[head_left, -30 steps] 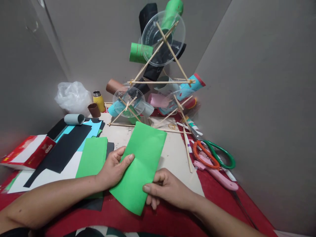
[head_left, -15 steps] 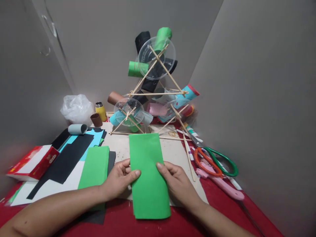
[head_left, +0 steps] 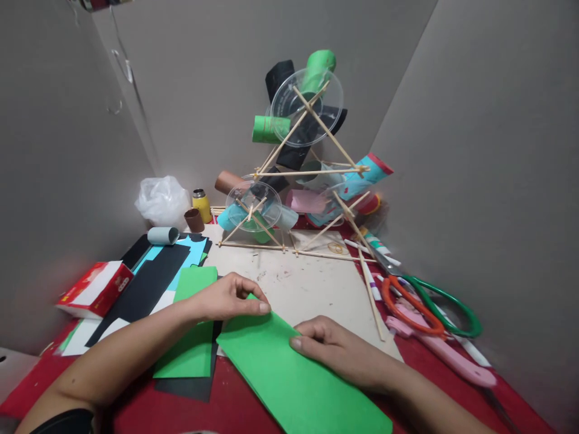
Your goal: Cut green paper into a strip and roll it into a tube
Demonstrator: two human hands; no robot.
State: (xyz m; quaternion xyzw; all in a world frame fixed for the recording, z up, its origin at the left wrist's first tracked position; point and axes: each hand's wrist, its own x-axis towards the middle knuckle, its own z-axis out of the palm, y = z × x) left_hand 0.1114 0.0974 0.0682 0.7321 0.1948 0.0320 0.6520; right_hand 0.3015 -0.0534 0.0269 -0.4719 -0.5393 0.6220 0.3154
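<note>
A folded sheet of green paper (head_left: pixel 294 380) slants across the front of the table between my hands. My left hand (head_left: pixel 233 298) pinches its far corner between thumb and fingers. Along the sheet's right edge, my right hand (head_left: pixel 335 349) grips it with the thumb on top and the fingers beneath. Another green paper piece (head_left: pixel 187 355) lies flat under my left forearm, on top of a black sheet (head_left: pixel 187 389).
Behind the beige board (head_left: pixel 312 289) stands a stick frame (head_left: pixel 312 173) with clear plastic discs and paper tubes. Scissors (head_left: pixel 434 307) and a pink cutter (head_left: pixel 456 355) lie right. Black paper strips (head_left: pixel 145 289), a red box (head_left: pixel 94 289) and a plastic bag (head_left: pixel 163 202) are left.
The green paper has turned from nearly upright to a slant, its near end swinging right. My left hand has moved to its far corner. The whole view has shifted slightly left.
</note>
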